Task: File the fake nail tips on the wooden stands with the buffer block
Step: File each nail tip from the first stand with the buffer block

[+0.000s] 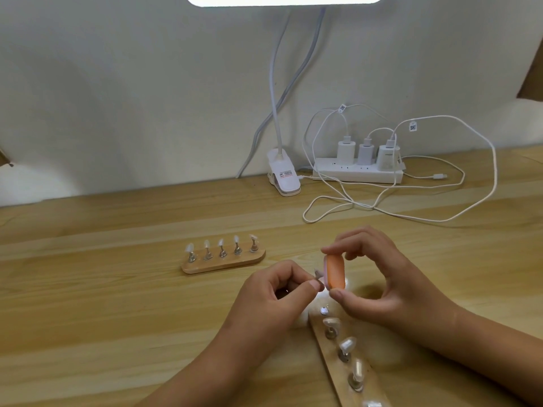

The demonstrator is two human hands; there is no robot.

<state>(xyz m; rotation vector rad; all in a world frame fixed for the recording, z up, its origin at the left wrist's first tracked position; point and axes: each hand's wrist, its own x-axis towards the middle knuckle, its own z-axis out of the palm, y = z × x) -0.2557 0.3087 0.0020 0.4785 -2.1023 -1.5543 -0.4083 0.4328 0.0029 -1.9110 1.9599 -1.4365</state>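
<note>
Head view: the right hand (382,283) grips the orange buffer (335,273) upright, thumb under its lower end and curled fingers over the top, just above the far end of the near stand (333,367). The left hand (273,292), left of that same end, pinches a small nail tip (318,274) between thumb and forefinger, the other fingers curled in. The tip meets the buffer's left edge. The near stand runs toward the camera on the table (102,318), with four tips on pegs along it. Beyond it and to the left lies a second stand (223,264) carrying five tips. Far behind the near stand, by the wall, sit a lamp clip (283,177) and a power strip (358,174) with looped white cables (458,214).
</note>
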